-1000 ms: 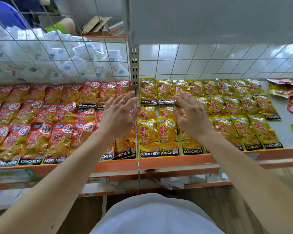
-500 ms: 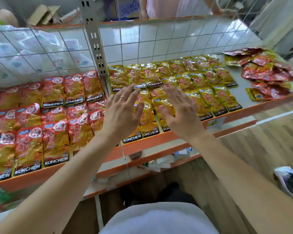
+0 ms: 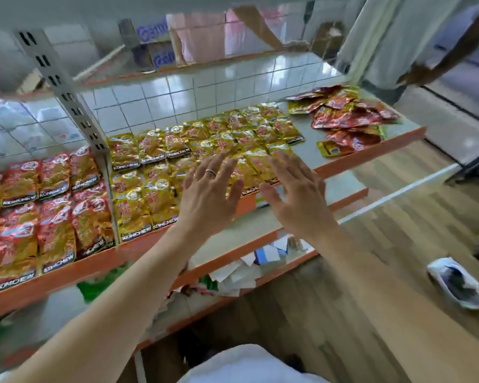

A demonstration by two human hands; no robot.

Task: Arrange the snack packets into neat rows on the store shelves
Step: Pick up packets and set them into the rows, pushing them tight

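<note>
Both hands are reaching over the front rim of the shelf (image 3: 371,152). The left hand (image 3: 208,197), wearing a ring (image 3: 210,172), and the right hand (image 3: 296,200) are holding nothing, with fingers (image 3: 209,165) straight and spread. Whether they are touching anything I cannot tell. Beneath them the yellow packets (image 3: 155,172) are lying flat in overlapping rows, with red packets (image 3: 53,208) filling the bay to the left. These foil pouches are looking light, soft and slippery, so pinching a sealed edge or sliding them under flat palms is probably suiting them best. Black bands (image 3: 138,230) along their lower edges are reading KONCHEW. Farther right, a loose pile (image 3: 349,117) of red pouches is lying unsorted. Blue lettering on a box (image 3: 161,55) behind is showing too blurred to read.
</note>
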